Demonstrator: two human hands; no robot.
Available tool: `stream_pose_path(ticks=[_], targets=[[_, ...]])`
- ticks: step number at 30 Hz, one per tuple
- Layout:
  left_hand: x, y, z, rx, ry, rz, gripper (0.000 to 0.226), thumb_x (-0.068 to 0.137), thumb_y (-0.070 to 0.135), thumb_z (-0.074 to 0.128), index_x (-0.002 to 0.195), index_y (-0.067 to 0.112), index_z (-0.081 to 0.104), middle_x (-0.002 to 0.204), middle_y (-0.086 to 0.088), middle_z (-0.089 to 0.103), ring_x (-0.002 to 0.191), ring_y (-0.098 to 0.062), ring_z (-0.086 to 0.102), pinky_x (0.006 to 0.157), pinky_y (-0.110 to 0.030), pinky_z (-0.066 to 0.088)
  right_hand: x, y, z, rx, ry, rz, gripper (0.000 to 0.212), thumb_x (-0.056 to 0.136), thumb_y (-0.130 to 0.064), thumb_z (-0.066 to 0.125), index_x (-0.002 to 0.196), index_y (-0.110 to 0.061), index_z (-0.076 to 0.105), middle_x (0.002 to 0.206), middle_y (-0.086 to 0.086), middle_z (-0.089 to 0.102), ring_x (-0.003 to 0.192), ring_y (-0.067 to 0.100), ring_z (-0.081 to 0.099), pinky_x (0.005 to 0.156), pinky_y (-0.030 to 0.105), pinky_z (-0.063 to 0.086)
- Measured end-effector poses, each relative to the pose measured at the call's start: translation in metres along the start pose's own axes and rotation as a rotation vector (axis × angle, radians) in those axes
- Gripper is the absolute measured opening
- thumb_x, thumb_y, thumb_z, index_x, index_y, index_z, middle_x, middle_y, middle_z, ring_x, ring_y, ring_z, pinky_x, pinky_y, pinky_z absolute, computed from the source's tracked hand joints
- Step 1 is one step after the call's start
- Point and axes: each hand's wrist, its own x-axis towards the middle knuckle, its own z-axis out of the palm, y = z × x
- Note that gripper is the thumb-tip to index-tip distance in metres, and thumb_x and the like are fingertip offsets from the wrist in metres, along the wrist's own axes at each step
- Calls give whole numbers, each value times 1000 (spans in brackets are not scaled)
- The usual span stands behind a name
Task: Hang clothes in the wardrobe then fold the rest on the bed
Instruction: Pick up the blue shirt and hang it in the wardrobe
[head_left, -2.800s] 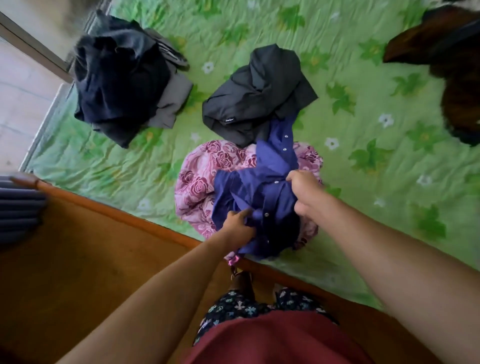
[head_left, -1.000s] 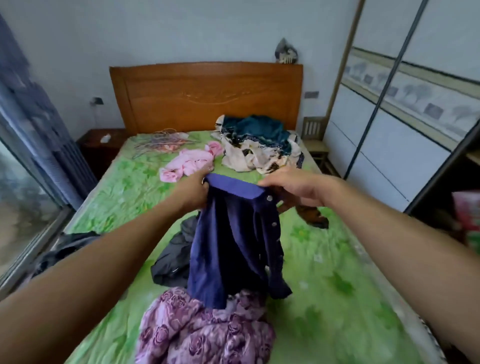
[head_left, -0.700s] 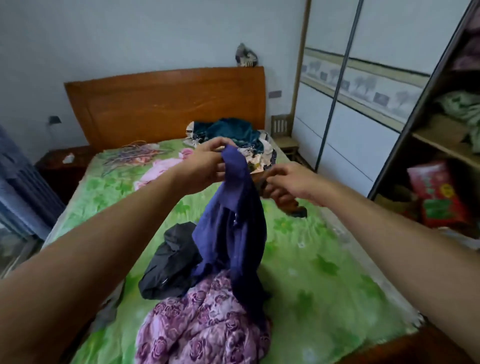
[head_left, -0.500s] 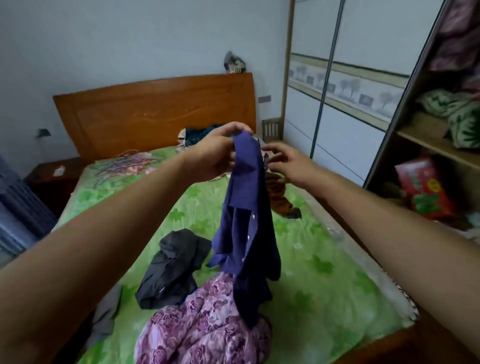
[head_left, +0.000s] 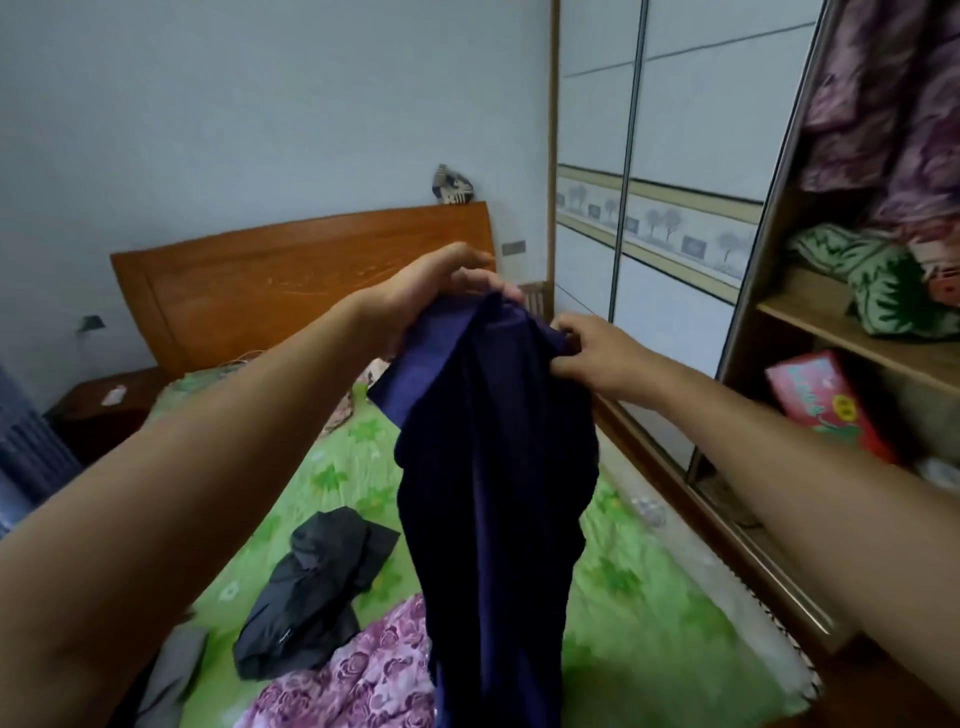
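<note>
The person stands at the foot of the bed (head_left: 660, 603) and holds a dark blue shirt (head_left: 493, 493) up in the air with both hands. The left hand (head_left: 431, 291) has its grip curled over the top edge of the cloth, the fingers folded down on a bunched part that looks like the collar. The right hand (head_left: 597, 358) pinches the same top edge just beside it, thumb against fingers. The shirt hangs down in a long, narrow drape, and its lower end reaches the rose-print garment (head_left: 353, 680) lying on the green sheet. A black garment (head_left: 317, 587) and a grey one (head_left: 171, 670) lie nearby on the bed, apart from the hands.

To my eye this is the sorting-out step of the hanging part. The shirt is lifted clear and is being found by its collar and shoulders, but it is not yet spread. The wardrobe (head_left: 675, 270) is on the right, its open section showing a shelf (head_left: 852, 343) with a red box (head_left: 821, 410) below.

Neither hand holds a hanger, so the next move seems to call for one. The hands would need to move apart along the shoulders to open the shirt. One hand must then take the weight alone while the other fetches and threads a hanger. The cloth looks limp and slippery, so a loose one-handed hold could let it slide down onto the pile.
</note>
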Motion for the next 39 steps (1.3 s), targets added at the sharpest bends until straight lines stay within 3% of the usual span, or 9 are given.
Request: stream_pose_path(ticks=[2,5,9,13,17,20,25,36,39], targets=[[8,3,11,129,-3,17,14,92,17,59,102,16,69,102,-8,69,88,-18,67,78,-28,57,-7,20,-21,-168,-5,14,23,80,-8,70,77,-22,53,75,-5,59,70,12,56,58,27,39],[23,6,27,455,94,41,45,83,-18,52,107,20,60,103,-5,68,86,-13,65,70,-21,54,-18,54,-50,-366,-33,46,19,80,-22,72,79,-24,54,79,-6,58,75,15,57,59,30,37],[41,9,43,1256,308,91,46,79,-6,52,110,25,63,103,2,66,97,-23,62,76,-31,51,-32,87,-93,-511,59,46,29,86,-35,72,79,-26,46,83,-2,58,75,19,55,59,32,37],[55,-1,56,1551,483,68,37,80,0,52,103,28,62,100,0,64,93,-30,61,68,-39,50,-41,99,-141,-816,189,14,20,92,-23,59,89,-22,40,88,10,58,70,28,50,56,35,36],[69,-8,65,1563,609,51,27,84,1,51,91,27,56,95,-2,64,87,-32,62,69,-47,56,-50,93,-183,-1025,295,51,19,87,-15,55,100,-20,41,93,12,58,72,30,48,60,35,35],[88,-2,76,1563,633,140,26,83,2,50,86,28,49,97,-4,65,87,-33,61,63,-43,51,-56,86,-210,-1204,331,87,36,86,-12,55,121,-18,48,105,17,63,87,37,63,62,35,36],[120,20,87,1724,638,254,13,91,12,47,94,25,47,97,-7,59,90,-35,61,58,-37,34,-66,70,-247,-1463,354,189,30,86,-8,58,116,-12,56,107,13,68,93,35,67,63,34,39],[194,55,115,1768,552,336,27,96,12,49,122,14,53,113,-15,52,93,-40,63,62,-41,42,-106,60,-292,-1444,411,547,14,89,-4,61,102,-4,66,107,16,65,92,32,63,67,35,41],[217,56,125,1763,499,390,21,96,12,48,116,12,53,110,-16,56,93,-41,63,64,-42,42,-124,73,-297,-1467,503,562,24,93,-7,58,115,-5,66,108,16,68,97,36,66,70,37,41]])
